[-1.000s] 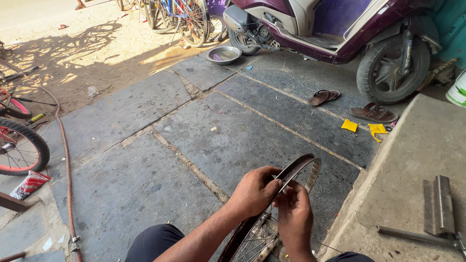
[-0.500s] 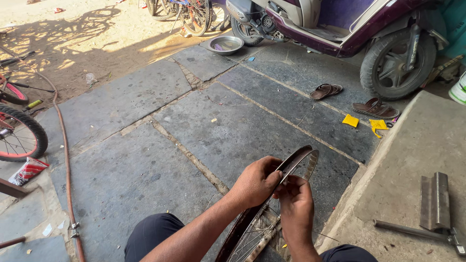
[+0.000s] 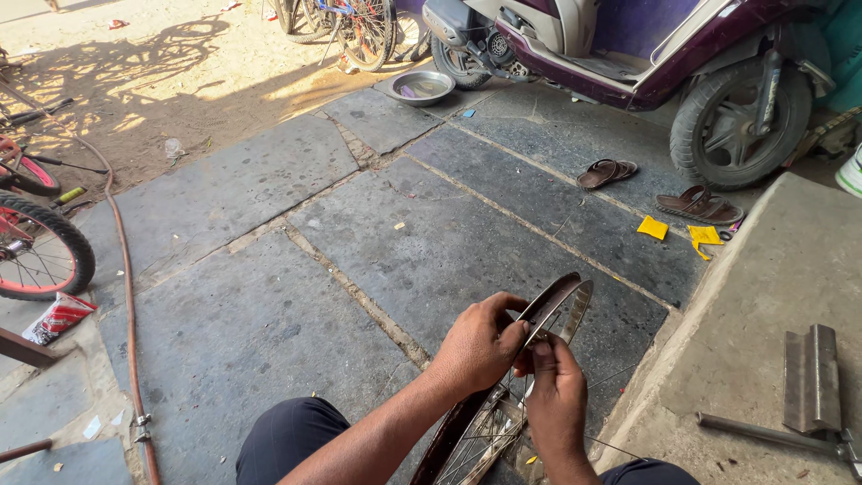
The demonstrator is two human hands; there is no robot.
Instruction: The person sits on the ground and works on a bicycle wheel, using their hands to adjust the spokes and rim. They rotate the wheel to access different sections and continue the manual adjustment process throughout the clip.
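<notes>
The floor is a patchwork of big grey stone slabs (image 3: 269, 332), matt and dusty, with gritty joints running between them; a raised concrete step (image 3: 790, 296) edges it at three o'clock, rough and pale, carrying a folded piece of grey sheet metal (image 3: 813, 382) and a thin steel rod (image 3: 763, 434). At the six o'clock edge of the view stands a bare bicycle wheel rim (image 3: 558, 301), a narrow hoop of dull, brown-stained metal with a shallow channel and fine wire spokes fanning inward; it is upright on edge, tilted slightly, its top arc reaching toward one o'clock. The left hand (image 3: 480, 346) is curled shut over the rim's top edge, fingers wrapped on the metal. The right hand (image 3: 555, 395) sits just at five o'clock from it, touching it, fingers pinched closed on something thin among the spokes; what exactly cannot be made out. Far off at one o'clock are a purple scooter (image 3: 646, 54), two brown sandals (image 3: 655, 189) and a round steel bowl (image 3: 422, 87); a reddish hose (image 3: 121, 269) snakes along at nine o'clock.
</notes>
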